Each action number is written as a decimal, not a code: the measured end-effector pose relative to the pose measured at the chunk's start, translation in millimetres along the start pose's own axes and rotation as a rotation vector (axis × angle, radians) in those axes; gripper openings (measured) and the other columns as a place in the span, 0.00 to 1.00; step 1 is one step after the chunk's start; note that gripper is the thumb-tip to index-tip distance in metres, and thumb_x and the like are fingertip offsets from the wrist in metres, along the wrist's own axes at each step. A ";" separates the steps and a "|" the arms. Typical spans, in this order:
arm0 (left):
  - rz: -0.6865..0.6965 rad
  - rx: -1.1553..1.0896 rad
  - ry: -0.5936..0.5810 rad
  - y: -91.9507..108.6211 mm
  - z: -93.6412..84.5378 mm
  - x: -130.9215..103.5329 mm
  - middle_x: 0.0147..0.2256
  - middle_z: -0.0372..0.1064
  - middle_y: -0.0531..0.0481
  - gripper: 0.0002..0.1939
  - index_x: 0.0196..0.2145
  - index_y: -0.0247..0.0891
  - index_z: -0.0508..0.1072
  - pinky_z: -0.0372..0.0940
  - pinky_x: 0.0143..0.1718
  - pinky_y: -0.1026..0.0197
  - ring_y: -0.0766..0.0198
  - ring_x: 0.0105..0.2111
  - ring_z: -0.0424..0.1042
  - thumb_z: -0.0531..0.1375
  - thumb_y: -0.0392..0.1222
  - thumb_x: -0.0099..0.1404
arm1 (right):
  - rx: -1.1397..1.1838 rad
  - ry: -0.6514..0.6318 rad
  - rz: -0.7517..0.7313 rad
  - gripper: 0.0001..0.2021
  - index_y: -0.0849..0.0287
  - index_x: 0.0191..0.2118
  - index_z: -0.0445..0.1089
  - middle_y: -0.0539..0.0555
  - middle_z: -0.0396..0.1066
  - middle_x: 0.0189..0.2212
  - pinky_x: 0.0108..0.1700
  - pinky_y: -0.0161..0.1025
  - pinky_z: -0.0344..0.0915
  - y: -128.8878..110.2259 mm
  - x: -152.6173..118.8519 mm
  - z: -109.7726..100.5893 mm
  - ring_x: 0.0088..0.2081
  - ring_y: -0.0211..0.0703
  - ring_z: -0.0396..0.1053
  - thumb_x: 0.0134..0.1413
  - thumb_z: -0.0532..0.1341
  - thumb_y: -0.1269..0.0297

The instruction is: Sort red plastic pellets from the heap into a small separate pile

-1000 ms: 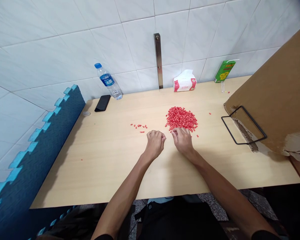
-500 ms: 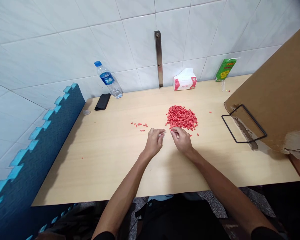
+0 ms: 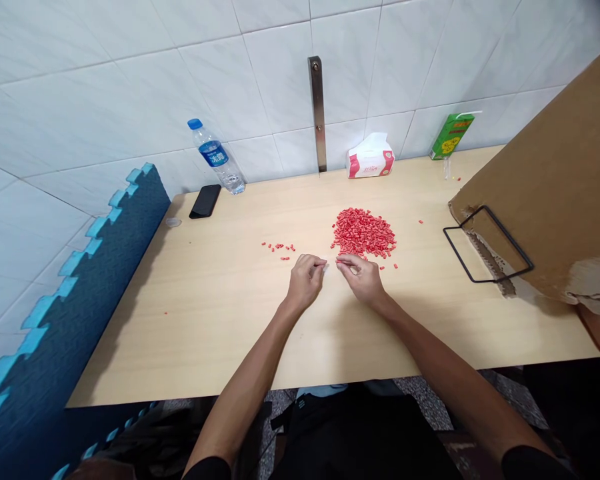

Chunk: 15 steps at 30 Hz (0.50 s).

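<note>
My left hand (image 3: 306, 280) is pinched closed above the middle of the table, its fingertips pointing right. A small clear or whitish bit (image 3: 327, 269) shows at those fingertips; its kind is too small to make out. Just across from it, my right hand (image 3: 364, 280) pinches a small red piece (image 3: 337, 261) between thumb and forefinger, and the fingertips of both hands are a short gap apart. Directly beyond my right hand lies a heap of small red cylinder-like pieces (image 3: 363, 231). Several more loose red pieces (image 3: 279, 247) are scattered to the left, beyond my left hand.
Along the tiled wall stand a water bottle (image 3: 220, 163), a tissue pack (image 3: 371, 159) and a green drink carton (image 3: 451, 137). A black phone (image 3: 205, 201) lies at back left. Blue foam matting (image 3: 125, 233) borders the left; cardboard (image 3: 545, 180) with a black wire frame (image 3: 515, 275) borders the right.
My right hand has shifted slightly left, toward my left hand. The left fingers have closed more tightly, and the whitish bit shows just below their tips.
</note>
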State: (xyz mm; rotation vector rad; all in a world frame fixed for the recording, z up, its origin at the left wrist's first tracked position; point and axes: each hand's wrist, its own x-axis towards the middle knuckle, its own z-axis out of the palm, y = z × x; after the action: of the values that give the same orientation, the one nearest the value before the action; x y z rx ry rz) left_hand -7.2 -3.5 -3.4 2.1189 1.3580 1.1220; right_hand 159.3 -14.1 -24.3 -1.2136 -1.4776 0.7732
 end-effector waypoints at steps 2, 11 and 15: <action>0.008 0.003 0.012 1.4 -0.3 -0.1 0.33 0.71 0.48 0.07 0.33 0.39 0.72 0.65 0.41 0.57 0.62 0.37 0.69 0.54 0.34 0.63 | 0.009 0.003 0.006 0.10 0.55 0.39 0.74 0.54 0.76 0.38 0.44 0.42 0.72 -0.5 0.2 0.1 0.39 0.45 0.74 0.55 0.58 0.58; -0.009 -0.046 0.021 5.9 -0.5 -2.3 0.35 0.73 0.47 0.09 0.38 0.39 0.75 0.66 0.42 0.58 0.62 0.38 0.70 0.55 0.37 0.64 | -0.005 -0.006 0.013 0.08 0.57 0.36 0.69 0.54 0.74 0.31 0.35 0.38 0.71 -9.0 0.8 -2.4 0.35 0.44 0.74 0.53 0.59 0.59; -0.025 -0.080 0.040 6.6 0.9 -4.1 0.35 0.73 0.48 0.11 0.43 0.40 0.74 0.66 0.42 0.60 0.64 0.36 0.71 0.56 0.38 0.64 | 0.013 -0.023 0.033 0.08 0.56 0.34 0.66 0.52 0.72 0.28 0.31 0.35 0.68 -10.6 0.7 -3.0 0.33 0.43 0.74 0.52 0.59 0.58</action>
State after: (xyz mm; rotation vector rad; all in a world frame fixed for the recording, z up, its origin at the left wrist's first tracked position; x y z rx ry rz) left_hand -3.5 -10.1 -1.2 2.0283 1.3302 1.1943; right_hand 159.2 -16.8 -13.6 -1.2253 -1.4725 0.8204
